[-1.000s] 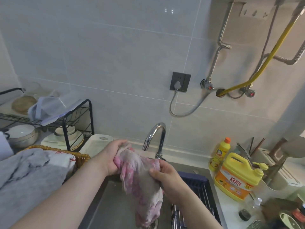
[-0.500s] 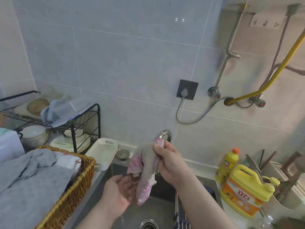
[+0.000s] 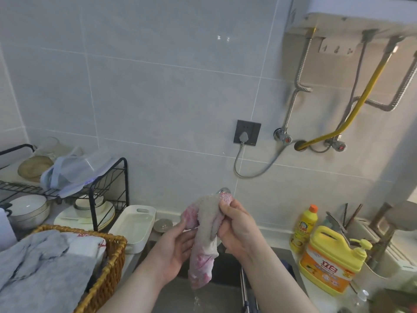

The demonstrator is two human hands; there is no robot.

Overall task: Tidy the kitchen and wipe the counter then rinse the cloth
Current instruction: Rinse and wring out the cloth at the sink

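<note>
A wet pink and grey cloth [image 3: 203, 240] hangs bunched over the sink [image 3: 178, 297], with water dripping from its lower end. My right hand [image 3: 239, 229] grips its upper part, fingers curled round the top. My left hand [image 3: 173, 249] lies against the cloth's left side, fingers fairly straight and the thumb touching the fabric. The chrome faucet [image 3: 223, 190] shows only as a curved top behind the cloth.
A wicker basket [image 3: 108, 267] with grey and white laundry sits at the lower left. Behind it are a black dish rack [image 3: 108, 188] with bowls and plates, and a white tray [image 3: 135, 227]. Yellow detergent bottles [image 3: 327, 260] and a utensil holder stand to the right.
My left hand has risen from under the cloth's lower end to its left side. The right hand keeps its grip at the top. The view has tilted slightly.
</note>
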